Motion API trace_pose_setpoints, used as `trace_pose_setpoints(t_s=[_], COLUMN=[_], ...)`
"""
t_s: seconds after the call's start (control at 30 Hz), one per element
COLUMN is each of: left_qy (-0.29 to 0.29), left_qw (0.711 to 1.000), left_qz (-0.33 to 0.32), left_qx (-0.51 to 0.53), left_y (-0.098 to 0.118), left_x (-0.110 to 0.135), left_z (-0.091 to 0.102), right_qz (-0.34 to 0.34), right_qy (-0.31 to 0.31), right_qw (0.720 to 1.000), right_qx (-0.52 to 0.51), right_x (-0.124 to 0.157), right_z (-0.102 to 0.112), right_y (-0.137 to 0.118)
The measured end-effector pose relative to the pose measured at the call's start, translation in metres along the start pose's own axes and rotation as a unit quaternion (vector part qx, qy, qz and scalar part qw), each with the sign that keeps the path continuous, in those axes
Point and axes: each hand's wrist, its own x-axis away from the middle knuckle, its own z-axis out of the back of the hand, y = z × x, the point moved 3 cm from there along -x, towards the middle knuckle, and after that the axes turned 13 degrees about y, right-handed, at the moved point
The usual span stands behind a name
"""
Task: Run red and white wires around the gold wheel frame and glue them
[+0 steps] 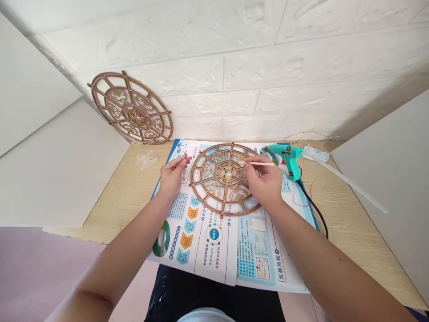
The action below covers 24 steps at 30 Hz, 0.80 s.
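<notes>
A round brown openwork wheel (203, 198) with spokes and scroll patterns lies flat on a printed poster sheet (221, 264). My right hand (266, 181) is over the wheel's right side, closed on a thin pale wooden stick (263, 163) whose left end points toward the hub. Thin copper-coloured wire (235, 190) runs over the wheel near its middle. Beside the wheel's left rim is my left hand (172, 176), its thumb and fingertips pinched together. What the pinch holds, if anything, is too small to make out.
A similar wheel (134, 114) leans against the white brick-pattern wall. Near it lies a small clear plastic bag (146, 159). A teal glue gun (288, 158) with a black cord (317, 208) rests right of the wheel, with a clear bag of sticks (317, 154) beyond. White panels stand on both sides.
</notes>
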Motion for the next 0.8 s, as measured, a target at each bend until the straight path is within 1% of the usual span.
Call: trace_pose_setpoints(t_s=[0.1,0.33,0.47,0.57,0.63,0.7,0.73,0.8], left_qy=[-0.016,-0.047,-0.031,-0.001,0.028,0.048,0.044,0.006], left_qw=[1.0,0.996,0.995,0.995,0.994,0.992,0.992,0.994], left_qz=[-0.006,-0.033,-0.04,-0.058,-0.079,-0.101,-0.107,-0.09], left_qx=[-0.005,-0.063,-0.082,-0.082,-0.074,-0.064,-0.059,-0.064], left_y=[0.001,0.002,0.007,0.019,0.034,0.053,0.062,0.073], left_x=[-0.001,-0.002,-0.001,0.005,0.018,0.043,0.058,0.093], left_z=[-0.002,-0.004,-0.006,-0.01,-0.011,-0.01,-0.008,-0.005], right_qz=[-0.015,-0.045,-0.04,-0.028,-0.019,-0.011,-0.008,-0.004], right_qy=[-0.002,-0.006,-0.004,-0.002,-0.003,-0.007,-0.009,-0.012], right_qw=[1.0,0.999,0.999,0.999,1.0,1.0,1.0,1.0], right_qx=[0.002,-0.003,-0.012,-0.017,-0.02,-0.023,-0.024,-0.025], right_x=[0.0,-0.001,-0.002,-0.001,-0.001,-0.001,0.0,0.0], right_z=[0.0,-0.001,-0.002,-0.001,-0.001,-0.001,0.0,0.0], right_y=[0.001,0.0,0.0,0.0,0.0,0.0,0.001,0.001])
